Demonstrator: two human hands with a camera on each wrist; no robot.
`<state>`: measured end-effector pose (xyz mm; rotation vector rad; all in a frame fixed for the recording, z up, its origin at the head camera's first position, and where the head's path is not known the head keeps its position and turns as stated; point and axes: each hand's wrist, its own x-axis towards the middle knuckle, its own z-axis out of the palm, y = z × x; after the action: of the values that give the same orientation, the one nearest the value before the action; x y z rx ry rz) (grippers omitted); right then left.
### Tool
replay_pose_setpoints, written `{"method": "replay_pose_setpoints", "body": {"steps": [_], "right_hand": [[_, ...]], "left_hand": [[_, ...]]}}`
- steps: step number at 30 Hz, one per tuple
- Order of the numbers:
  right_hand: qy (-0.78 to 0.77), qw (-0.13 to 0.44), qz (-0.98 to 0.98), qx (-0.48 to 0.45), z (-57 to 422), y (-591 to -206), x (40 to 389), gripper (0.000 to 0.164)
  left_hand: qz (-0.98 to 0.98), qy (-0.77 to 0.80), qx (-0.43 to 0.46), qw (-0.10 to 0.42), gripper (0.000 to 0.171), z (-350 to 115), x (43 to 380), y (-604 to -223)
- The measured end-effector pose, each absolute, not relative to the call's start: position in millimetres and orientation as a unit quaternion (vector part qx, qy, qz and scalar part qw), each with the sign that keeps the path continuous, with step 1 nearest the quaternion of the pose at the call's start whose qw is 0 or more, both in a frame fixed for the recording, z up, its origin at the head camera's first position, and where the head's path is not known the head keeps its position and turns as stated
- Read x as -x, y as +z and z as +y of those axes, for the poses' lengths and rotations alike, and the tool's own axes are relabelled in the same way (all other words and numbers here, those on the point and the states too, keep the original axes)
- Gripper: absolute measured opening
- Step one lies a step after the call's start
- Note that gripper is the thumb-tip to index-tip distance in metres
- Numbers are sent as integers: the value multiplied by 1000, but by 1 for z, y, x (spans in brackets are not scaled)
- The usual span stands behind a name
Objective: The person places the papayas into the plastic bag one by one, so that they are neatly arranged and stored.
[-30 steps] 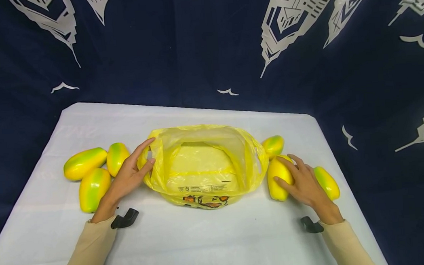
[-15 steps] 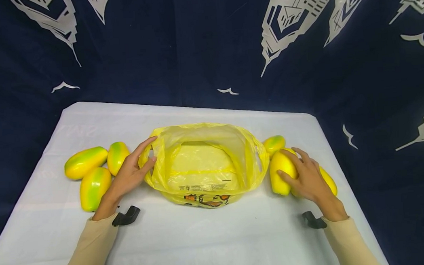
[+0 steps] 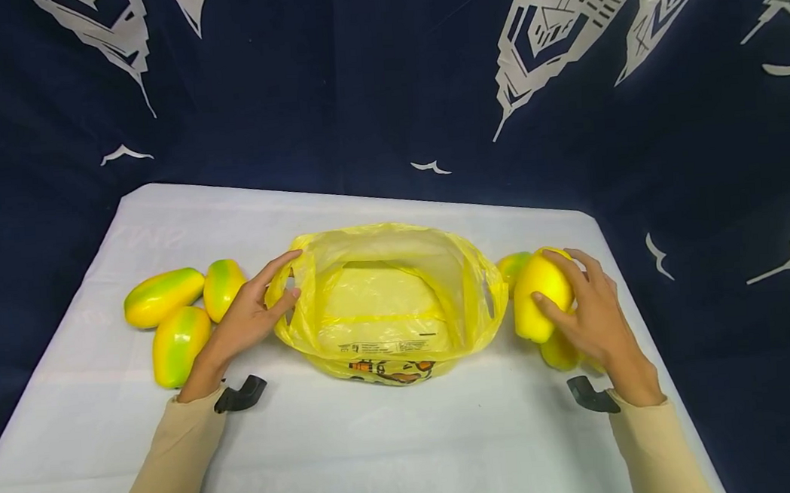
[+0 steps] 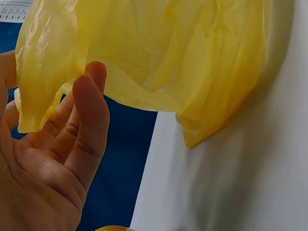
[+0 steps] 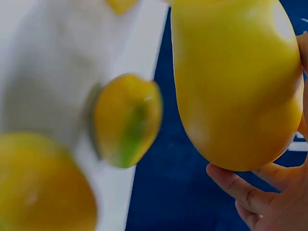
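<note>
A yellow plastic bag (image 3: 334, 365) stands with its mouth spread wide in the middle of the table. At its left side my left hand (image 3: 244, 327) holds the handle; in the left wrist view the bag's handle strip (image 4: 45, 62) passes between thumb and fingers. My right hand (image 3: 596, 313) grips a smooth yellow mango (image 3: 537, 302), raised above the table to the right of the bag. Seen from the right wrist, the fingertips (image 5: 224, 175) support the held mango (image 5: 236, 82) at one end. Under it, another mango (image 3: 559, 353) is partly covered.
Left of the bag lie three yellow-green mangoes, one long mango (image 3: 163, 297) among them. A further mango (image 3: 510, 266) rests against the bag's right side, partly hidden. A white cloth (image 3: 408, 457) covers the table, and a dark blue printed curtain (image 3: 277, 95) hangs behind.
My right hand has lifted the mango off the table and moved it up and slightly right. The left hand keeps its place at the bag. The head view has shifted slightly.
</note>
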<state>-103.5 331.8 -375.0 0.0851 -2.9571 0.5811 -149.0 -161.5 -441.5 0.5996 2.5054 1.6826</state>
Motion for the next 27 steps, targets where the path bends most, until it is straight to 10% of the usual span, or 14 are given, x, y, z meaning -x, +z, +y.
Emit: {"method": "replay_pose_setpoints", "body": {"steps": [27], "right_hand": [[250,75,-955,-141,246,-349,127,64]], "left_hand": [[809,552,-202,26,58,-157,146,-441]]}}
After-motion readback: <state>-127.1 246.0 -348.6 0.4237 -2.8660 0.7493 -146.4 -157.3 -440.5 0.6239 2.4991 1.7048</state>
